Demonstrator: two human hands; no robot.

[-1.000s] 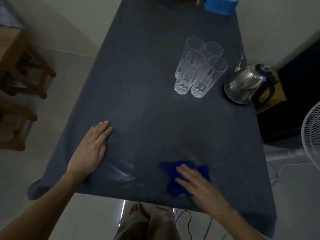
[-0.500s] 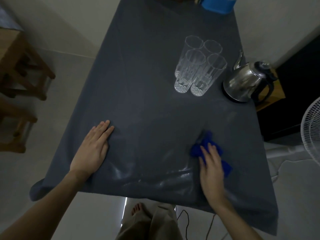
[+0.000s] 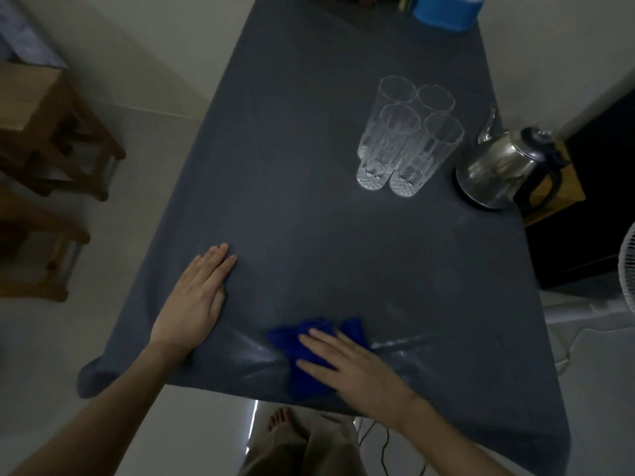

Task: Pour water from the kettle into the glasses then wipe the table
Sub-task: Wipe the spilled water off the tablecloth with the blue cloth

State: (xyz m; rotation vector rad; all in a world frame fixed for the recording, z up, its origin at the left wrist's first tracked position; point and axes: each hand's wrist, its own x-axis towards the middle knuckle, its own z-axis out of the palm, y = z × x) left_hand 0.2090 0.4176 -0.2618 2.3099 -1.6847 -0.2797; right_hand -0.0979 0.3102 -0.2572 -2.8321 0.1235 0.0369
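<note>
A long table [image 3: 309, 132] wears a dark grey cloth. Several tall clear glasses [image 3: 405, 139] stand clustered at the right of its middle, and a steel kettle [image 3: 498, 170] with a black handle sits beside them at the right edge. My right hand [image 3: 354, 369] presses flat on a crumpled blue cloth [image 3: 299, 341] near the front edge, covering much of it. My left hand [image 3: 196, 304] lies flat, palm down, on the tablecloth at the front left, holding nothing. Wet streaks shine on the cloth around the blue rag.
A blue container [image 3: 446, 10] stands at the table's far end. Wooden stools [image 3: 44, 139] sit on the floor to the left. A white fan [image 3: 627, 269] and dark furniture are at the right. My bare foot [image 3: 278, 419] shows below the front edge.
My right hand has swept the blue cloth from the front up to the right and back to the front centre. My left hand has stayed flat in place.
</note>
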